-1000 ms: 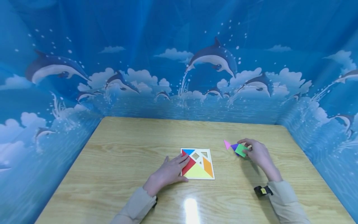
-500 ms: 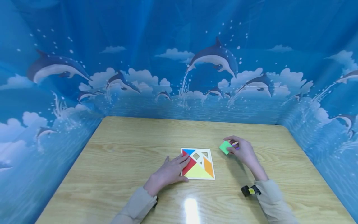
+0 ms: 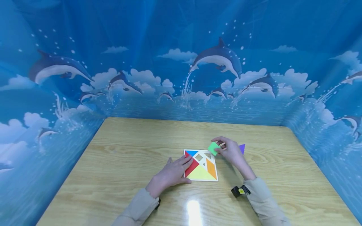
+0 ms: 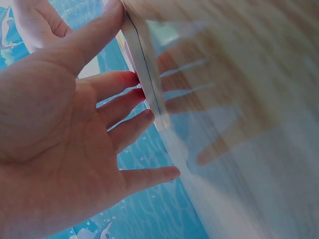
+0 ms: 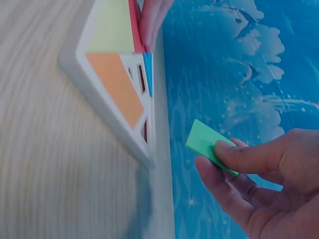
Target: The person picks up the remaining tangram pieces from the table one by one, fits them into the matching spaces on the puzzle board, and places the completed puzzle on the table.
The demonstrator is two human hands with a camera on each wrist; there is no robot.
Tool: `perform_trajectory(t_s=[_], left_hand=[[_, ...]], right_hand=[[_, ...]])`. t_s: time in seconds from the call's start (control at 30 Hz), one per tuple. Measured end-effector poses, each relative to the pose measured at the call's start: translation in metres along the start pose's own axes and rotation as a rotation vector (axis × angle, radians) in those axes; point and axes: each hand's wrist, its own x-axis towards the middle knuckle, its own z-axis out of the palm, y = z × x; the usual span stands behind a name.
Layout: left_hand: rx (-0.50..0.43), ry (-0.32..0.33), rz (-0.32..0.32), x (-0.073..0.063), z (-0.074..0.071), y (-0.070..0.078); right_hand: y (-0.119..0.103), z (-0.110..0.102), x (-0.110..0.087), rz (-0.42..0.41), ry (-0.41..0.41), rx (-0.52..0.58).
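A white tangram tray (image 3: 216, 173) lies on the table with blue, red, yellow and orange pieces set in it. Three cut-outs in its upper right part show bare table. My left hand (image 3: 173, 172) rests on the tray's left side, fingers straight over the red piece (image 3: 194, 165); the left wrist view has its fingertips along the tray's edge. Between thumb and fingertips my right hand (image 3: 230, 152) pinches a green square tangram piece (image 5: 208, 143), held above the table by the tray's upper right corner. Part of the square is hidden under the thumb.
A purple triangle piece (image 3: 242, 148) lies on the wooden table (image 3: 135, 141) just right of my right hand, partly covered by it. A blue dolphin-print curtain (image 3: 175, 106) stands along the table's back and sides.
My right hand has moved left with the green square, from above the loose pieces to the tray's upper right corner. My left hand stays in place on the tray.
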Motion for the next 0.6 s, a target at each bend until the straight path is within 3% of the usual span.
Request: perform_trajectory(t_s=[0.37, 0.6], left_hand=[[-0.005, -0.009, -0.015, 0.002, 0.001, -0.001], [-0.005, -0.011, -0.016, 0.002, 0.000, -0.001]], right_hand=[[-0.013, 0.028, 0.009, 0.007, -0.100, -0.043], [-0.019, 0.040, 0.011, 0.079, -0.166, -0.009]])
